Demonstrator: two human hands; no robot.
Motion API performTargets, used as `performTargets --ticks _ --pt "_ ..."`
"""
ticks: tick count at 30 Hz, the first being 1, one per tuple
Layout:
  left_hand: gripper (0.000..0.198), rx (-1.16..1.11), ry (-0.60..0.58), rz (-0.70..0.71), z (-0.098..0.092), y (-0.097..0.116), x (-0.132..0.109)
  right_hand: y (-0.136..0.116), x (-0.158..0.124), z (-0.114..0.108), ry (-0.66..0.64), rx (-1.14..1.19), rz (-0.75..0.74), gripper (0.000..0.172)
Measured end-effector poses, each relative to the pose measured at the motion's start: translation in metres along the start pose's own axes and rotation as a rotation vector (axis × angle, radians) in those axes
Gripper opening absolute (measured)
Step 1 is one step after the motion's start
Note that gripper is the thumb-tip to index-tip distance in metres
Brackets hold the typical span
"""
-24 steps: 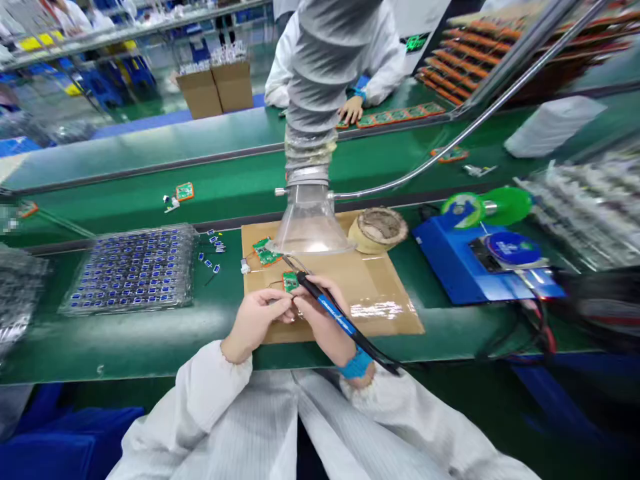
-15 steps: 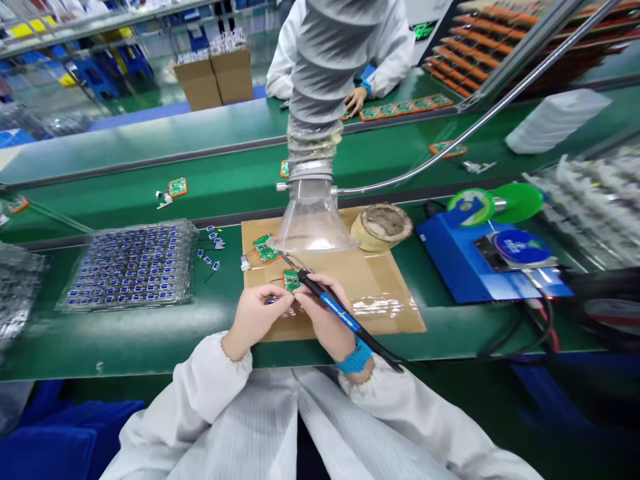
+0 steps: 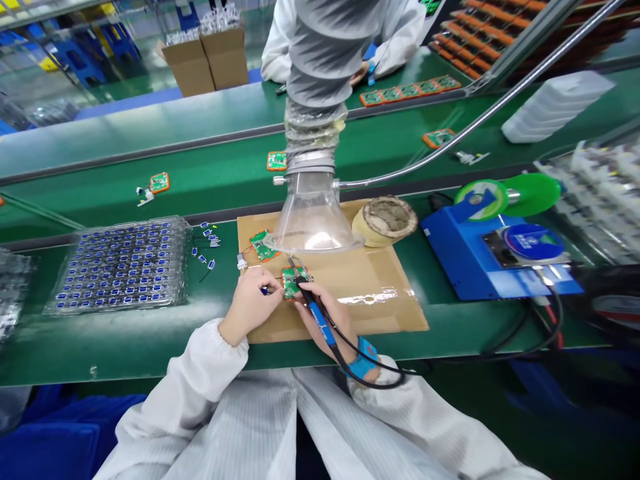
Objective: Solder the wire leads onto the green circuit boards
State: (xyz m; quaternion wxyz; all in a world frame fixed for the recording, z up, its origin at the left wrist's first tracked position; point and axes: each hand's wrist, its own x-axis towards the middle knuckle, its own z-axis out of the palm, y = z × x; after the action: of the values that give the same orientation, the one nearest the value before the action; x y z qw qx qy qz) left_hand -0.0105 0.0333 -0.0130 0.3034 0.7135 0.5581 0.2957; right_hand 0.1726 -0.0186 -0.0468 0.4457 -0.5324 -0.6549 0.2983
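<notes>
Over a brown sheet (image 3: 373, 277), the left hand (image 3: 251, 300) is curling; I cannot tell if it is pinching. The right hand (image 3: 343, 321) is gripping a soldering iron (image 3: 319, 319) above a green board (image 3: 289, 283) on the sheet. A blue bit (image 3: 264, 291) is showing beside it.

No txt legible now. Marks on blue disc (image 3: 534, 241) atop blue unit (image 3: 447, 257) are too blurry; pale lettering on soldering iron (image 3: 320, 320) in R hand (image 3: 344, 321) is too small; green sign (image 3: 431, 6), bkgd top R, is cut off, illeg.
</notes>
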Motion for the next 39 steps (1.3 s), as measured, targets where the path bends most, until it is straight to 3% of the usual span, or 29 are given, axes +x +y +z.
performTargets --ticks 9,19,24,29,33,39 --pt "0.017 0.026 -0.011 -0.04 0.005 -0.001 0.0 0.007 0.009 -0.018 -0.002 -0.25 -0.197 0.027" --pt "0.017 0.092 -0.013 -0.08 0.005 0.002 0.004 0.011 0.014 -0.031 -0.005 -0.339 -0.163 0.025" --pt "0.017 0.116 -0.038 -0.091 0.003 0.005 0.003 0.011 0.014 -0.031 -0.004 -0.266 -0.199 0.024" --pt "0.016 0.088 -0.106 -0.128 0.0 0.009 -0.004 0.015 0.015 -0.029 -0.002 -0.263 -0.128 0.028" --pt "0.016 0.032 -0.057 -0.125 0.002 0.007 -0.005 0.014 0.013 -0.033 0.005 -0.206 -0.173 0.024" --pt "0.018 0.078 -0.024 -0.099 0.005 0.006 -0.001 0.01 -0.007 -0.04 0.211 -0.029 -0.076 0.023"
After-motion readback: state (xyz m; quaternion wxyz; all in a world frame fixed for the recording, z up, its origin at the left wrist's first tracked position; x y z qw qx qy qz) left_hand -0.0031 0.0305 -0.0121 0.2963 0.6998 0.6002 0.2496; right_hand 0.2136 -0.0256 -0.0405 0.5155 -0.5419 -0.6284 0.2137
